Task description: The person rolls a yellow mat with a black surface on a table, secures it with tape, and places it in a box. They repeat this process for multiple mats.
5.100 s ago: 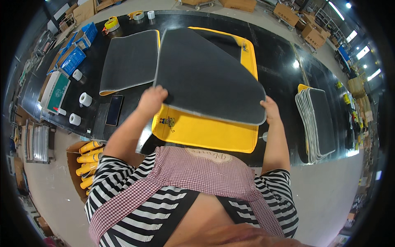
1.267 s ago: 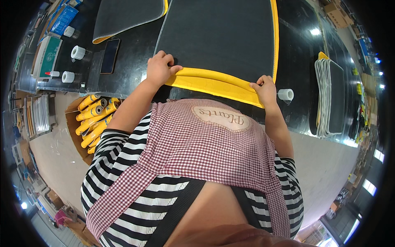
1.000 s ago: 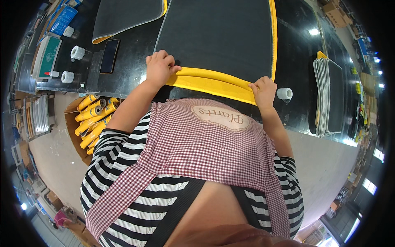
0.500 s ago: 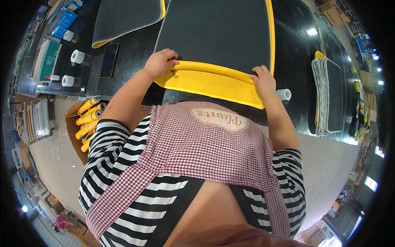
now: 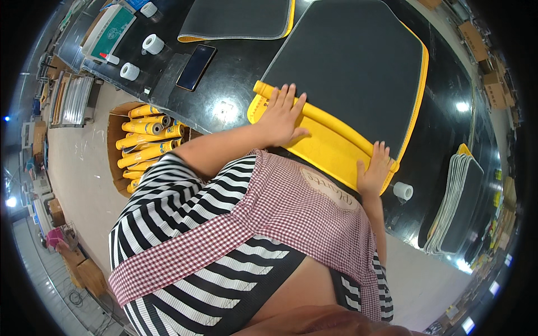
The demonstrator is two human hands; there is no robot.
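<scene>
Table [image 5: 235,84]: black and shiny, with everything laid on it.
Dark mat [image 5: 353,73]: big and flat, spread far from the body, on top of the yellow sheet.
Yellow sheet [image 5: 330,148]: rolled at the near edge; the long roll runs left to right, under both hands.
Left hand [image 5: 283,115]: pressed flat and open on the roll's left end, nothing gripped.
Right hand [image 5: 376,168]: laid open on the right end, nearer the body.
Phone [image 5: 196,66]: seen far left.

A dark phone [image 5: 194,66] lies screen-up on the black table, its screen blank. Beyond it, at the far left corner, sits a flat green-and-white package [image 5: 109,32], and brown cartons [image 5: 493,89] stand far right on the floor
</scene>
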